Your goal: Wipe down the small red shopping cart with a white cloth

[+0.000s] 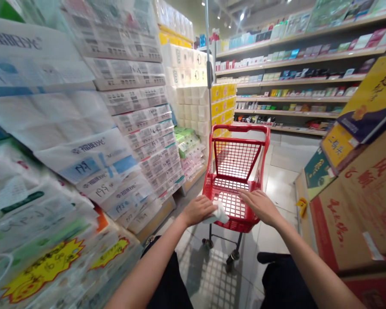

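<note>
A small red shopping cart [236, 171] stands on the tiled floor right in front of me, its basket empty. My left hand [197, 209] rests on the near left edge of the cart, fingers closed over a crumpled white tissue [217, 214]. On the near right edge lies my right hand [260, 205], its fingers stretched forward and flat on the red rim, holding nothing.
Tall stacks of wrapped tissue packs [83, 141] line the left side of the aisle. Cardboard boxes [357, 189] are stacked at the right. Store shelves [292, 81] with boxed goods run along the back. A metal pole [208, 77] rises behind the cart.
</note>
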`<state>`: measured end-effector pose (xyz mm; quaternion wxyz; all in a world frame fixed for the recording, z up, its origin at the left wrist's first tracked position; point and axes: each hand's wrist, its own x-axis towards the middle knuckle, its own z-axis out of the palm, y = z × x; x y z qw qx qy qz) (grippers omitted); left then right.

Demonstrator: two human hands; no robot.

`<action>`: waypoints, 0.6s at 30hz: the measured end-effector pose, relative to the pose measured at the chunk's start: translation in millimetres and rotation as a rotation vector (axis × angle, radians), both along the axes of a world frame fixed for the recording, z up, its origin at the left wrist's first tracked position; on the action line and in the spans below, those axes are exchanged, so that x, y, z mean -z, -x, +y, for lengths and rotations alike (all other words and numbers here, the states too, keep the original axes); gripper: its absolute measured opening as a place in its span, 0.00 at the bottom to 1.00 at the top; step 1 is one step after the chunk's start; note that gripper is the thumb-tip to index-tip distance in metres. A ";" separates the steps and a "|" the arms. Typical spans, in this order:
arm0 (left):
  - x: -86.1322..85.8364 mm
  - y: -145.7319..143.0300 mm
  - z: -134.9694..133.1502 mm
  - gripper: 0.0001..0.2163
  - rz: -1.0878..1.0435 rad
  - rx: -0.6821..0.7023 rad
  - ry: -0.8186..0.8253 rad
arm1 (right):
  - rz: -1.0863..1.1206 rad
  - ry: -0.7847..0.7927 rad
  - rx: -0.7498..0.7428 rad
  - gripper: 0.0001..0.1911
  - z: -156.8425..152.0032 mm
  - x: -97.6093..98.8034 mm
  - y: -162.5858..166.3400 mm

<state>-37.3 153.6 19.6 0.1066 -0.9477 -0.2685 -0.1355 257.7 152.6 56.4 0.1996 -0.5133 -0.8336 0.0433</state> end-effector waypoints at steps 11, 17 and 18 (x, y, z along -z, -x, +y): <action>10.4 -40.6 -32.2 0.11 -0.177 -0.260 0.011 | -0.156 -0.223 0.068 0.20 -46.3 30.2 52.9; 12.6 -66.3 -46.0 0.14 -0.106 -0.178 0.023 | -0.166 -0.267 0.057 0.19 -43.0 35.4 29.2; 11.8 -59.9 -42.3 0.15 -0.078 -0.127 0.017 | -0.167 -0.273 0.057 0.19 -42.3 36.4 23.7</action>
